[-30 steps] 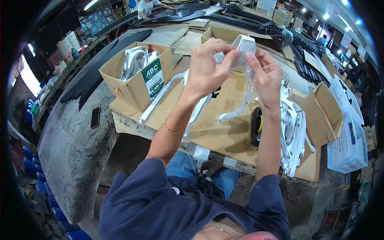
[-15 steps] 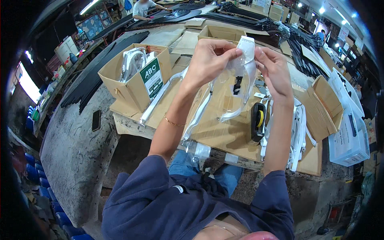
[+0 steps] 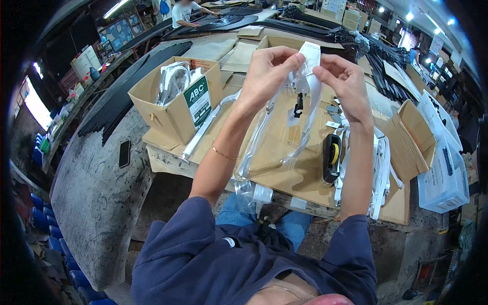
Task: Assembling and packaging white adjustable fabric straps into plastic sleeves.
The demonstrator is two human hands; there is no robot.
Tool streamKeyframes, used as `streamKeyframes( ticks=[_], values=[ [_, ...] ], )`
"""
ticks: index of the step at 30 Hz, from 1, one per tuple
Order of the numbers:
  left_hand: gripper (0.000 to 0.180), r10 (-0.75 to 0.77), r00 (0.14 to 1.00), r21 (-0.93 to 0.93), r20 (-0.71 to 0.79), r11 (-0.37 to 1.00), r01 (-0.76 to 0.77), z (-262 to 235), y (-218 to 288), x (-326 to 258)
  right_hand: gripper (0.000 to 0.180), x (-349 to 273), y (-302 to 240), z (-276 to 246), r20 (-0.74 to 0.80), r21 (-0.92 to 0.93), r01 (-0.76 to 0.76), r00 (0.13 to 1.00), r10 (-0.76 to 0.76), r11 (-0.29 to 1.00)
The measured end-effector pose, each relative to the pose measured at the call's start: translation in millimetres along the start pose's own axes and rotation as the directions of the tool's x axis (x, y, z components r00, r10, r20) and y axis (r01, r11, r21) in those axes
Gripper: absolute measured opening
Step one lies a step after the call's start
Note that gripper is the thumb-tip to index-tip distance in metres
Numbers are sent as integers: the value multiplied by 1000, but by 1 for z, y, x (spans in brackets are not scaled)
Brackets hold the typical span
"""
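My left hand (image 3: 268,71) and my right hand (image 3: 343,81) are raised above the cardboard-covered bench, both pinching the top of a clear plastic bag (image 3: 284,127). The bag holds a long white curved part whose upper end (image 3: 310,56) sticks out between my fingers, and a small black piece (image 3: 298,105) shows inside. The bag's lower end hangs down toward the bench edge. A black tape dispenser with a yellow roll (image 3: 331,157) lies on the flattened cardboard (image 3: 284,168) just right of the bag.
An open cardboard box (image 3: 175,99) with bagged white parts and a green-and-white card stands at the left. More white parts (image 3: 380,168) are piled at the right, by a folded carton (image 3: 409,137) and a clear plastic bin (image 3: 442,178). A dark phone (image 3: 124,153) lies on the grey bench. Another person (image 3: 183,10) works far back.
Both hands have shifted slightly right and stayed high with the bag; the fingers have worked along its top, and the white part's end now shows more upright.
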State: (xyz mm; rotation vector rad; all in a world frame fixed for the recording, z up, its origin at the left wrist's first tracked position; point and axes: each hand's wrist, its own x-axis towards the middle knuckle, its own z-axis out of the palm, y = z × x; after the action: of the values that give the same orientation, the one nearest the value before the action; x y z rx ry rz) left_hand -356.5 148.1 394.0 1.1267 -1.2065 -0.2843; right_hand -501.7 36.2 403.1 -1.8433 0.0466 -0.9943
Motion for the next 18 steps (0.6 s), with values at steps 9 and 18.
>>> streamKeyframes(
  ticks=[9, 18],
  values=[
    [27, 67, 997, 79, 40, 994, -70, -8, -7, -2, 28, 23, 12, 1, 89, 345, -185, 982, 164, 920],
    [35, 80, 996, 52, -39, 996, -78, -12, -20, -1, 33, 63, -6, 22, 42, 317, -15, 999, 2, 948]
  ],
)
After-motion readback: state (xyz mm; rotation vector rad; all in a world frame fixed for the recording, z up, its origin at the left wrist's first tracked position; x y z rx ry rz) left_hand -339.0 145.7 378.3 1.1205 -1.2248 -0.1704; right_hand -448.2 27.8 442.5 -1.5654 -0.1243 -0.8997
